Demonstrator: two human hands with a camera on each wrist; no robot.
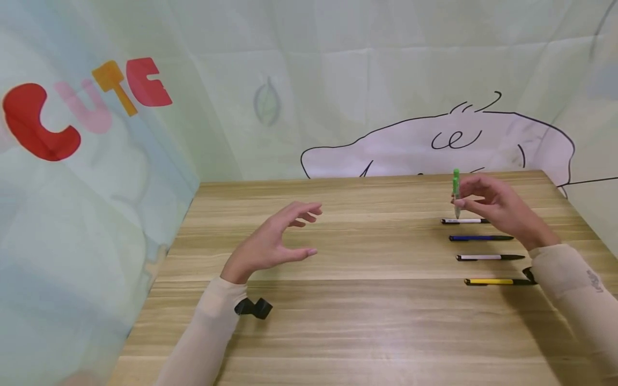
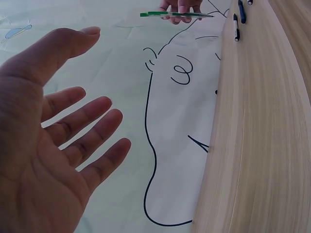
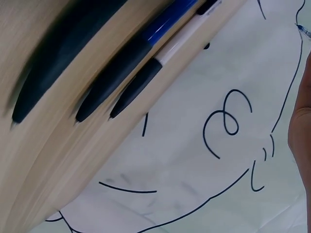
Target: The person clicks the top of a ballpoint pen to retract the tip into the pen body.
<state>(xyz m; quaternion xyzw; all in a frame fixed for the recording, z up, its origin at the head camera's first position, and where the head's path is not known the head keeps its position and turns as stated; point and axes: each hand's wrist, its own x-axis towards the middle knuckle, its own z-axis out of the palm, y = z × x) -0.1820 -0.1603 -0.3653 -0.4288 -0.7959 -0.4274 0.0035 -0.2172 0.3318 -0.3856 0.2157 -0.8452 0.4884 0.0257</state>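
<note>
Between thumb and fingers, my right hand (image 1: 497, 206) pinches a green pen (image 1: 456, 187), upright with its tip down, above the far end of the table. Just beneath that tip lies a white pen (image 1: 467, 221). Nearer to me follow a blue pen (image 1: 478, 238), a second white pen (image 1: 487, 258) and a yellow pen (image 1: 499, 282), roughly parallel. My left hand (image 1: 270, 241) hovers over the left part of the table, holding nothing, its fingers spread from the thumb. In the right wrist view the right hand (image 3: 300, 111) shows only at the edge.
The wooden table (image 1: 347, 321) ends at the back against a pale curtain (image 1: 241, 107) with a line-drawn figure. Another curtain, bearing coloured letters (image 1: 41, 123), hangs at the left. Black wrist straps (image 1: 255, 308) sit at the sleeves.
</note>
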